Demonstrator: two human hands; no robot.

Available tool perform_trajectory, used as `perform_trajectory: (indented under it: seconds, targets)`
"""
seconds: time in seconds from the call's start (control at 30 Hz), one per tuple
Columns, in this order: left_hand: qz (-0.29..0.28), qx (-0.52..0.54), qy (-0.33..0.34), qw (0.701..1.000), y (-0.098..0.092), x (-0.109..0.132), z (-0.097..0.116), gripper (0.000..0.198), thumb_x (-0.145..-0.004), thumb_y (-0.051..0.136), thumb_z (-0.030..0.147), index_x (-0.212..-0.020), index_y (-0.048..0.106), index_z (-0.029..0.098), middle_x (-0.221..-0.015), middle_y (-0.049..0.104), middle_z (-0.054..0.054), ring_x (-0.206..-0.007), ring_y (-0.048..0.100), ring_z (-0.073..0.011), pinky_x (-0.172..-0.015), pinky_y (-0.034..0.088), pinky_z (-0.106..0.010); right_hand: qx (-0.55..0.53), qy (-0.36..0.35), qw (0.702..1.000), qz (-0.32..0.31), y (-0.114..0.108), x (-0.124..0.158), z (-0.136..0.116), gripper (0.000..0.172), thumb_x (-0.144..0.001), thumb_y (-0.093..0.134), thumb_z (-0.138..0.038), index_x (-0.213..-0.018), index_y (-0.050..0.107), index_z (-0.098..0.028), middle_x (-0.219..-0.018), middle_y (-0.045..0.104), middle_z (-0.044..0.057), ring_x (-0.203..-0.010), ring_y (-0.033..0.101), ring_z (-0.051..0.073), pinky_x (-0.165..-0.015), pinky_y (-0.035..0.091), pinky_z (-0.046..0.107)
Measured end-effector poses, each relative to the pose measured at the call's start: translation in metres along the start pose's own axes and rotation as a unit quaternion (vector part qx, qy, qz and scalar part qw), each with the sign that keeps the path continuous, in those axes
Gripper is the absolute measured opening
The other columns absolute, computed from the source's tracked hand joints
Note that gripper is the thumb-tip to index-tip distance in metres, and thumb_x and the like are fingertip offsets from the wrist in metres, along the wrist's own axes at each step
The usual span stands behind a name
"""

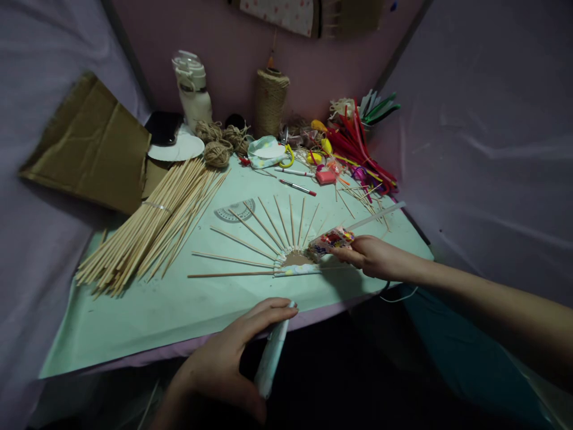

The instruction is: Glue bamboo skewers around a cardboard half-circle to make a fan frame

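My right hand is closed around a patterned hot glue gun, with a long translucent glue stick coming out of its back. The gun's front end is over the right side of a brown half-disc. Thin wooden sticks fan out from the half-disc's curved rim, and a pale patterned strip runs along its straight edge. Below the table's front edge, my left hand grips a pale blue flat piece between thumb and fingers; its material is unclear.
A large bundle of wooden sticks and a cardboard piece lie left. Behind the fan are a protractor, a red-tipped pen, twine balls, a twine spool and a white bottle. Red pipe cleaners lie back right.
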State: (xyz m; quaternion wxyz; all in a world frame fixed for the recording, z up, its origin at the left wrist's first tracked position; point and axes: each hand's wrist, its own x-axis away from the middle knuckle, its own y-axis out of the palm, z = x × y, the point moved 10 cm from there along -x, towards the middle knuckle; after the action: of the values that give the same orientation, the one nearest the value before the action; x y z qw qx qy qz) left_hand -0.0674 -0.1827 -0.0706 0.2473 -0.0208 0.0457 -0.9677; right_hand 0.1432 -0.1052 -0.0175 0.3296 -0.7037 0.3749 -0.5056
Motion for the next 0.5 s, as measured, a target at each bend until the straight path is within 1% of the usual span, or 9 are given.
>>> perform_trajectory:
  seconds: [0.2,0.3,0.43,0.5]
  targets:
    - [-0.001,0.011,0.000,1.000,0.000,-0.002,0.002,0.104,-0.048,0.082,0.060,-0.140,0.041,0.031,-0.149,0.031,-0.007,-0.136,0.028,-0.0373,-0.113,0.020,-0.053,0.000,0.021,1.000,0.011,0.002,0.003,0.010,0.057,-0.092,0.030,-0.056,-0.074,0.067,-0.016,-0.057,0.049,0.002,-0.052,0.044,0.014,-0.051,0.031,0.025]
    - [0.000,0.014,0.000,1.000,0.000,-0.002,0.001,0.105,-0.047,0.082,0.061,-0.139,0.041,0.032,-0.149,0.031,-0.007,-0.136,0.027,-0.0379,-0.113,0.020,-0.053,-0.014,0.019,1.000,0.011,0.003,0.006,0.011,0.059,-0.090,0.029,-0.059,-0.071,0.066,-0.017,-0.057,0.051,0.003,-0.054,0.045,0.015,-0.053,0.033,0.026]
    - [-0.001,0.008,-0.001,1.000,0.000,-0.002,0.000,0.106,-0.047,0.082,0.062,-0.140,0.042,0.031,-0.149,0.032,-0.008,-0.136,0.027,-0.0380,-0.113,0.020,-0.053,-0.034,0.028,0.999,0.025,0.002,0.012,0.013,0.060,-0.087,0.031,-0.065,-0.063,0.061,-0.018,-0.053,0.047,0.002,-0.051,0.043,0.015,-0.053,0.034,0.028]
    - [-0.003,0.003,-0.002,1.000,0.000,-0.001,0.000,0.106,-0.047,0.082,0.061,-0.140,0.041,0.031,-0.149,0.032,-0.008,-0.136,0.027,-0.0376,-0.113,0.019,-0.053,-0.045,0.032,0.998,0.027,0.003,0.015,0.014,0.060,-0.086,0.032,-0.066,-0.062,0.060,-0.019,-0.053,0.045,0.002,-0.051,0.042,0.014,-0.052,0.034,0.028]
